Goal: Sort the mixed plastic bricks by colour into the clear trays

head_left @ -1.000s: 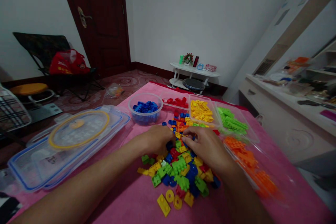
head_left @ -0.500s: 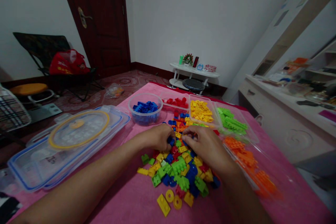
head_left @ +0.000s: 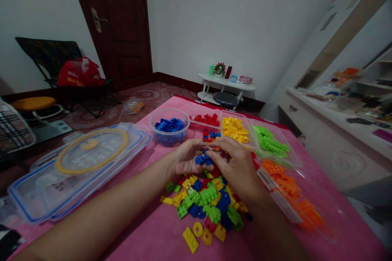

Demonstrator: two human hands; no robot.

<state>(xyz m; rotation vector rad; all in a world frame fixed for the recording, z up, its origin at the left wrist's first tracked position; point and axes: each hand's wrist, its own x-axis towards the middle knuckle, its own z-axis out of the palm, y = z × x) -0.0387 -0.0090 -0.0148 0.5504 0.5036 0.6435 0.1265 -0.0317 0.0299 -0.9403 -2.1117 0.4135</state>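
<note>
Left hand [head_left: 186,159] cups at least two blue bricks [head_left: 200,159], right hand [head_left: 239,167] touching them, near one tub [head_left: 169,140] and four boxes [head_left: 284,206]

Room in home: panelled door [head_left: 122,28] beyond far left corner of pink-covered table [head_left: 147,236]; folding camp chair [head_left: 49,55] off left edge; flower arrangement [head_left: 219,68] on side table [head_left: 226,82] past far edge.

Bricks [head_left: 209,193]: glossy plast.; tbl cloth [head_left: 143,216] matt.

Two bare forearms [head_left: 122,196] (slimmer toward the far end), bare hands [head_left: 238,164].
</note>
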